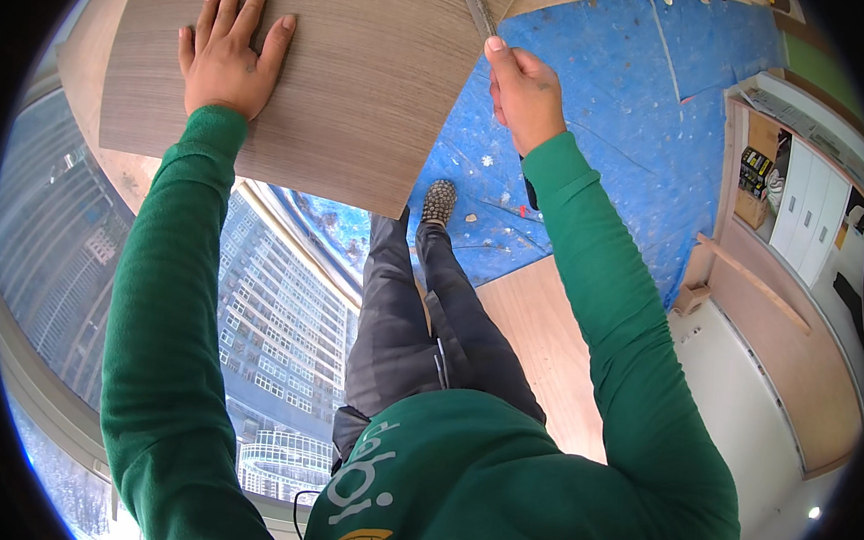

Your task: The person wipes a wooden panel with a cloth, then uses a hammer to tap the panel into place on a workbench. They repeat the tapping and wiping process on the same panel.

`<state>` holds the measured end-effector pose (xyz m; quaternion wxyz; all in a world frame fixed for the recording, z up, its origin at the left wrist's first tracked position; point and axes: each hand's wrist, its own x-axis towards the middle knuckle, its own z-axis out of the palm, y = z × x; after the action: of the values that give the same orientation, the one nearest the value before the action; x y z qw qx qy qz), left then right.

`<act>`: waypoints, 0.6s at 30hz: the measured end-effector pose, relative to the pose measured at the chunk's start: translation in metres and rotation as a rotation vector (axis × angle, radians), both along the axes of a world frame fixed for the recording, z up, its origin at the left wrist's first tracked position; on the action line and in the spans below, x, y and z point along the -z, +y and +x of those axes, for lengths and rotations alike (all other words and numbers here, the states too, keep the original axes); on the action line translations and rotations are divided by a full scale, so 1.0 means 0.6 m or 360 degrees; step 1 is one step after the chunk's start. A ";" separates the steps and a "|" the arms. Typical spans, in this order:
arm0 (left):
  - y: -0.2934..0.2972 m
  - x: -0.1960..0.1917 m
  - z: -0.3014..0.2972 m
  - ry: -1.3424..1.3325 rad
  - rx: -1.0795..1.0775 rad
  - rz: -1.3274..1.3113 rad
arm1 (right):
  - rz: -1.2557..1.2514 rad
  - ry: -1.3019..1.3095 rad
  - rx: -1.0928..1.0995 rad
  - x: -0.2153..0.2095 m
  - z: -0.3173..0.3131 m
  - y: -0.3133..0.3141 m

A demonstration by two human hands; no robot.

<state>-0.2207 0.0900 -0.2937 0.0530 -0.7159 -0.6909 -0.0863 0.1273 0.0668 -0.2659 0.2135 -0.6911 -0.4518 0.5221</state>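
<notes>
A wood-grain board point(353, 86) in grey-brown lies in front of me, its near corner jutting out over my legs. My left hand point(232, 68) rests flat on its upper left part, fingers spread. By the board's right edge, my right hand point(526, 94) is closed round the near end of a narrow, flat grey file point(477, 10), with the thumb along it. The file slants up and away beside that edge, and its far end runs out of the picture. Whether it touches the edge cannot be made out.
Blue plastic sheeting point(609, 114), speckled with debris, covers the floor ahead. A pale wooden panel point(544, 322) lies by my legs. At left, a large window point(278, 331) shows tall buildings. On the right stand a white cabinet point(810, 221) and a loose wooden strip point(755, 284).
</notes>
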 end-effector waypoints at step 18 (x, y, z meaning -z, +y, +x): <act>-0.001 -0.044 0.026 -0.0112 -0.0039 -0.0112 | -0.0571 0.0202 -0.1116 -0.027 0.006 -0.316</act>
<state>-0.2054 0.0896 -0.2674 0.0045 -0.7053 -0.7036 -0.0863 0.1307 -0.1227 -0.2497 -0.0744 -0.4876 -0.5479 0.6757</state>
